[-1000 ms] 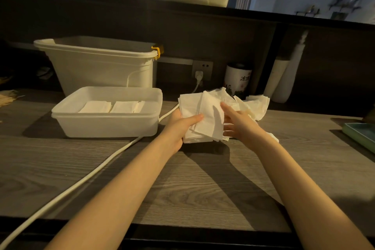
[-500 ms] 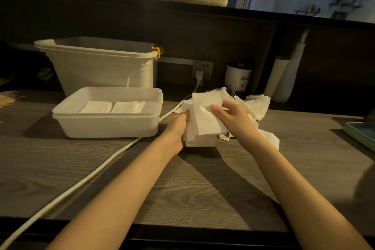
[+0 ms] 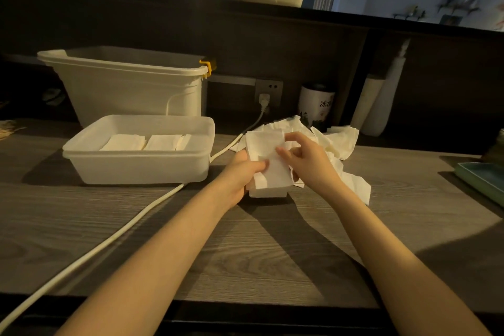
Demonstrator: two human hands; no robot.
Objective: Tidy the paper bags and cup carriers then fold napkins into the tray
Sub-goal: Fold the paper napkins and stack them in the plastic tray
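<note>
Folding step: pretty sure we're in the napkin part of the job now, no paper bags or cup carriers anywhere in view, so I can't say how that bit went.
Counter: wood-grain counter (image 3: 163, 240) nearest the camera, with a white cable (image 3: 109, 243) snaking from 7 o'clock up toward the wall socket (image 3: 268, 91).
Left hand: left hand (image 3: 240, 174) is curled around the left edge of the napkin stack (image 3: 268, 191), thumb pressed on top, grasping it just above the counter.
Right hand: right hand (image 3: 305, 161) has its fingertips pinching the top napkin (image 3: 266, 150), looks like mid-fold or peeling it off the stack.
Loose pile: loose napkins (image 3: 341, 142) lie crumpled at 1 o'clock of the hands, touching the stack.
Tray: tray (image 3: 136, 169) sits at 10 o'clock of the hands, near but apart; folded napkins (image 3: 144, 142) already lie flat inside.
Farther back: big white bin (image 3: 131, 90) behind the tray, a dark-lidded canister (image 3: 317, 102) at 12 o'clock, a green dish (image 3: 480, 180) at 3 o'clock.
Next move: my guess is finish the crease, then carry that napkin left into the tray's free right side. Thin paper, so a light pinch.
</note>
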